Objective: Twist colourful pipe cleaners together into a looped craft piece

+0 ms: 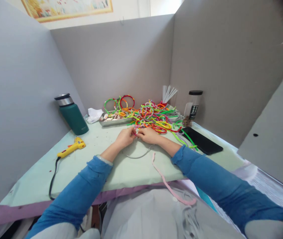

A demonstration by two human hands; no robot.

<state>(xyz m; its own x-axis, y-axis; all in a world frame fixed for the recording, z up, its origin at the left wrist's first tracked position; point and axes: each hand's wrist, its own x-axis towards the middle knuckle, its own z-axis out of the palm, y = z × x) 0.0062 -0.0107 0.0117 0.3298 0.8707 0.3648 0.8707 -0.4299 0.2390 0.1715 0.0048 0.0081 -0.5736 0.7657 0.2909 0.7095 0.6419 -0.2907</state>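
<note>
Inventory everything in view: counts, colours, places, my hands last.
Cylindrical bottle: one, green, left.
Plastic glue gun: one, yellow, left.
Shallow metal tray: one, silver, back.
Crumpled sheet: one, white, beside tray.
Thin round hoops: several, multicoloured, behind tray.
Tangled soft cords: many, multicoloured, back.
Straight sticks: several, white, behind cords.
Cylindrical lidded jar: one, clear, right.
Flat rectangular slab: one, black, right.
Thin cord: one, grey, near hands.
Fuzzy strip: one, pink, front edge.
Draped table: one, pale green, centre.
Partitions: at least three, grey, around.
Framed picture: one, multicoloured, top left.
Garment: one, grey, lap.
Sleeves: two, blue, forearms.
Left hand: one, bare, pinching magenta piece.
Right hand: one, bare, alongside.
</note>
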